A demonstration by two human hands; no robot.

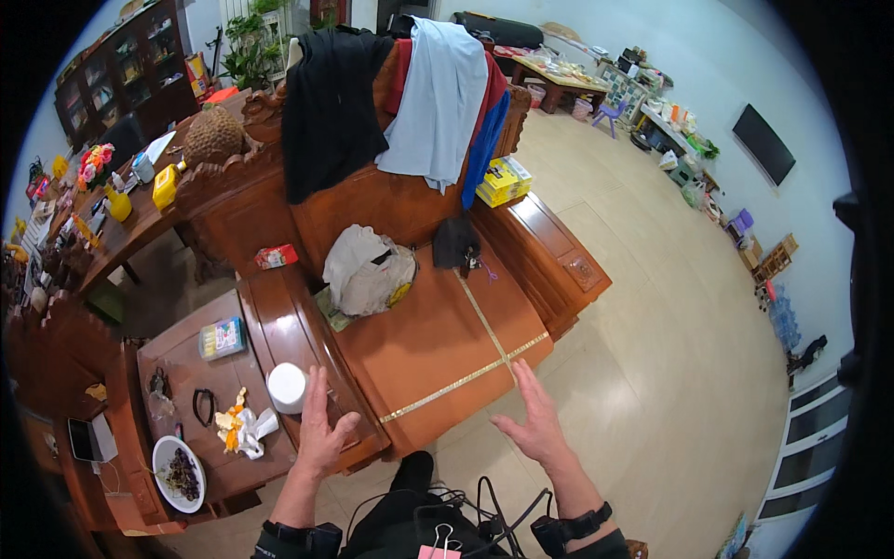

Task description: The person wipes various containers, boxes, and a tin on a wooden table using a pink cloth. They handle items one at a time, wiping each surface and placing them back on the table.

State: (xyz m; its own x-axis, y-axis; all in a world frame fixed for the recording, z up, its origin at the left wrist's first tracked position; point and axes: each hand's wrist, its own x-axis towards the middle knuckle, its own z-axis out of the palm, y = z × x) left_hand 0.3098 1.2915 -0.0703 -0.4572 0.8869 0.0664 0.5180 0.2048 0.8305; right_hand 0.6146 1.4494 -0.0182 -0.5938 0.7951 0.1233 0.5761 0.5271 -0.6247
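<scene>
My left hand (322, 430) is raised with its fingers stretched out and nothing in it. It hovers beside a white round container (287, 388) at the edge of the wooden side table (279, 321). My right hand (538, 424) is also held up open, thumb apart from the fingers, in front of the wooden bench's brown seat (438, 326). Gold strips (456, 383) cross on that seat. Farther back on it lie a crumpled grey-white bag or cloth (368, 275) and a black cap-like thing (455, 244).
Clothes (433, 93) hang over the bench back. Yellow packages (504, 181) sit on its right arm. The side table also holds a bowl of grapes (179, 474), orange peel with tissues (244, 427) and a plastic box (222, 338). Dark cables (484, 508) loop before my body.
</scene>
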